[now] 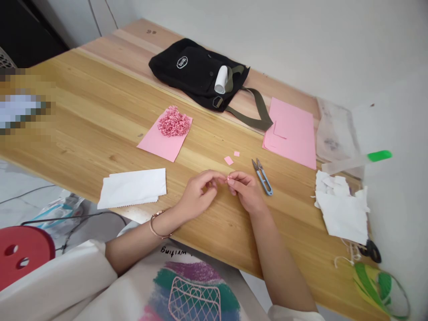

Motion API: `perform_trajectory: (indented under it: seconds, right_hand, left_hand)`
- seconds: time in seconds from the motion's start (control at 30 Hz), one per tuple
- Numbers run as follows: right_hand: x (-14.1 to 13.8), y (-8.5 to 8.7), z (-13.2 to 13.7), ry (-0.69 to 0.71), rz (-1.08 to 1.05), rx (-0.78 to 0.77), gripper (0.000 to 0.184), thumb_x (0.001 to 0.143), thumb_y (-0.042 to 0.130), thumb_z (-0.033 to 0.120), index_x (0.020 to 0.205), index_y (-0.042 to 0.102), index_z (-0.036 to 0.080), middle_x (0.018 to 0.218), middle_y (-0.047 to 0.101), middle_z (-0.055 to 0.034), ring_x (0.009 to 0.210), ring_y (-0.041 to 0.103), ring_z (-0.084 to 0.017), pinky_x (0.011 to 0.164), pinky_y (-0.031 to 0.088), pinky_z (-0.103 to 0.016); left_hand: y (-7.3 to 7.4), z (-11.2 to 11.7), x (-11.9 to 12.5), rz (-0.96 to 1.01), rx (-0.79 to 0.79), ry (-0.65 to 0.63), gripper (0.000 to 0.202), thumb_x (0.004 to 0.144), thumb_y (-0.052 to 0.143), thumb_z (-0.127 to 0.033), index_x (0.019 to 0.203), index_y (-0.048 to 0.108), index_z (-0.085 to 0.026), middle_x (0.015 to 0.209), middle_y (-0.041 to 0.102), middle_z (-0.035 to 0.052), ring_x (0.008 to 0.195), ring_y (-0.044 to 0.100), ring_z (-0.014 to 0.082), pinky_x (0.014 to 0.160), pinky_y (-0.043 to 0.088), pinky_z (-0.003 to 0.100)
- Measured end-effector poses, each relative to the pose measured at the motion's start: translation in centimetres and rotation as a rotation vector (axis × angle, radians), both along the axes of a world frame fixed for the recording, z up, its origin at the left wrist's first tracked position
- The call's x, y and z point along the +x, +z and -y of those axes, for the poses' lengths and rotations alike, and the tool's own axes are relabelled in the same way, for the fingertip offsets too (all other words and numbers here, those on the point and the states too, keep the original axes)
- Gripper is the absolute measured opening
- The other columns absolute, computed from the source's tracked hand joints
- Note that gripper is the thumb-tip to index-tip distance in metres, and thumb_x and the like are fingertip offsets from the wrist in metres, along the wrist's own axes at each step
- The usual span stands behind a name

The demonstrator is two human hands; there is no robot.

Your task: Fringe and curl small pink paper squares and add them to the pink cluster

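Observation:
My left hand [199, 192] and my right hand [246, 191] meet fingertip to fingertip just above the table. My right thumb and fingers pinch a tiny pink piece [229, 178], mostly covered by the fingertips. The bent fingers of my left hand close in on the same piece from the other side. Two small pink paper squares, one of them the larger square [228, 160], lie just beyond my hands. Blue-handled thread snips [262, 177] rest to the right of my right hand, blades pointing away from me.
A bunch of pink flower stamens [173, 121] sits on a pink sheet [160, 143]. Folded white paper [133, 189] lies left. A black bag [197, 71] with a white roll [221, 79] is behind. Pink sheets [294, 133], white scraps [344, 211] and green-yellow tape [371, 285] lie right.

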State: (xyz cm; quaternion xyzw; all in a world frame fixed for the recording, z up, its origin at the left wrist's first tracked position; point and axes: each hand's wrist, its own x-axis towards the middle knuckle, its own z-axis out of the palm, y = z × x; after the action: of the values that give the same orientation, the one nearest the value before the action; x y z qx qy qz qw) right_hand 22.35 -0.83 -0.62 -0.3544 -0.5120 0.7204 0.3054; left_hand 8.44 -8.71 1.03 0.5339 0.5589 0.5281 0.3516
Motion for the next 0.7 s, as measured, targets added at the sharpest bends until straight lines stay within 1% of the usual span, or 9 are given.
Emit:
perform_trajectory:
  seconds: [0.1, 0.2, 0.33, 0.37, 0.47, 0.5, 0.53, 0.63, 0.7]
  right_hand:
    - [0.06, -0.11, -0.04, -0.003, 0.0, 0.001, 0.013, 0.064, 0.072, 0.031, 0.067, 0.066, 0.019, 0.053, 0.055, 0.0034, 0.043, 0.037, -0.006, 0.043, 0.026, -0.022]
    - [0.08, -0.2, -0.1, 0.0, 0.011, 0.009, 0.015, 0.064, 0.071, 0.032, 0.067, 0.066, 0.019, 0.052, 0.053, 0.0037, 0.044, 0.037, -0.006, 0.043, 0.026, -0.022]
    - [0.09, -0.2, -0.08, 0.008, 0.021, 0.015, 0.014, 0.064, 0.071, 0.032, 0.068, 0.065, 0.02, 0.049, 0.051, 0.0046, 0.043, 0.036, -0.006, 0.043, 0.027, -0.023]
    - [0.09, -0.19, -0.06, 0.007, 0.023, 0.018, 0.015, 0.064, 0.071, 0.033, 0.068, 0.065, 0.02, 0.049, 0.051, 0.0046, 0.043, 0.036, -0.006, 0.043, 0.027, -0.023]
    - [0.07, -0.18, -0.05, -0.004, 0.039, 0.022, 0.017, 0.063, 0.072, 0.035, 0.067, 0.065, 0.02, 0.051, 0.053, 0.0036, 0.044, 0.037, -0.007, 0.043, 0.027, -0.023]
    - [0.07, -0.18, -0.06, -0.005, 0.04, 0.021, 0.018, 0.063, 0.072, 0.036, 0.067, 0.065, 0.02, 0.052, 0.053, 0.0034, 0.044, 0.038, -0.007, 0.043, 0.027, -0.023]
    - [0.06, -0.18, -0.07, -0.003, 0.038, 0.019, 0.018, 0.063, 0.072, 0.036, 0.067, 0.065, 0.02, 0.052, 0.053, 0.0033, 0.044, 0.038, -0.007, 0.043, 0.027, -0.023]
    - [0.06, -0.18, -0.08, 0.007, 0.027, 0.02, 0.016, 0.064, 0.071, 0.034, 0.068, 0.065, 0.02, 0.049, 0.051, 0.0043, 0.043, 0.036, -0.007, 0.043, 0.027, -0.023]
    - [0.07, -0.19, -0.08, 0.005, 0.019, 0.02, 0.015, 0.065, 0.071, 0.033, 0.068, 0.065, 0.02, 0.05, 0.052, 0.004, 0.043, 0.037, -0.006, 0.043, 0.027, -0.023]
  left_hand:
    - [0.18, 0.02, 0.03, -0.005, -0.018, 0.027, 0.016, 0.071, 0.042, -0.005, 0.073, 0.053, -0.017, 0.072, 0.058, 0.0006, 0.07, 0.054, 0.012, 0.067, 0.042, 0.026]
    - [0.15, 0.01, 0.06, 0.019, -0.037, 0.038, 0.017, 0.07, 0.043, -0.005, 0.076, 0.054, -0.017, 0.074, 0.059, 0.0005, 0.069, 0.054, 0.0117, 0.067, 0.043, 0.026]
    - [-0.16, -0.04, 0.07, 0.043, -0.016, 0.013, 0.027, 0.072, 0.043, -0.005, 0.091, 0.058, -0.017, 0.084, 0.064, 0.0028, 0.071, 0.056, 0.0116, 0.067, 0.045, 0.026]
    - [-0.2, -0.04, 0.06, 0.034, -0.015, 0.012, 0.027, 0.072, 0.043, -0.005, 0.091, 0.058, -0.017, 0.084, 0.065, 0.0029, 0.072, 0.056, 0.0118, 0.067, 0.045, 0.026]
    - [-0.16, -0.02, 0.02, 0.008, -0.033, 0.034, 0.017, 0.072, 0.044, -0.006, 0.074, 0.057, -0.017, 0.077, 0.063, 0.0021, 0.073, 0.057, 0.0127, 0.068, 0.044, 0.026]
    - [-0.1, -0.01, 0.02, 0.01, -0.039, 0.043, 0.016, 0.072, 0.044, -0.006, 0.072, 0.056, -0.017, 0.076, 0.063, 0.0018, 0.073, 0.057, 0.0127, 0.069, 0.044, 0.026]
    - [-0.04, 0.0, 0.02, 0.019, -0.042, 0.046, 0.016, 0.072, 0.044, -0.006, 0.072, 0.056, -0.016, 0.076, 0.063, 0.0017, 0.073, 0.057, 0.0125, 0.069, 0.045, 0.026]
    - [0.1, 0.01, 0.03, 0.041, -0.037, 0.032, 0.022, 0.071, 0.043, -0.004, 0.083, 0.058, -0.016, 0.079, 0.064, 0.0019, 0.07, 0.056, 0.0115, 0.068, 0.045, 0.026]
    - [0.15, 0.0, 0.02, 0.041, -0.027, 0.022, 0.019, 0.072, 0.043, -0.005, 0.077, 0.058, -0.016, 0.078, 0.063, 0.0021, 0.071, 0.056, 0.012, 0.069, 0.045, 0.026]
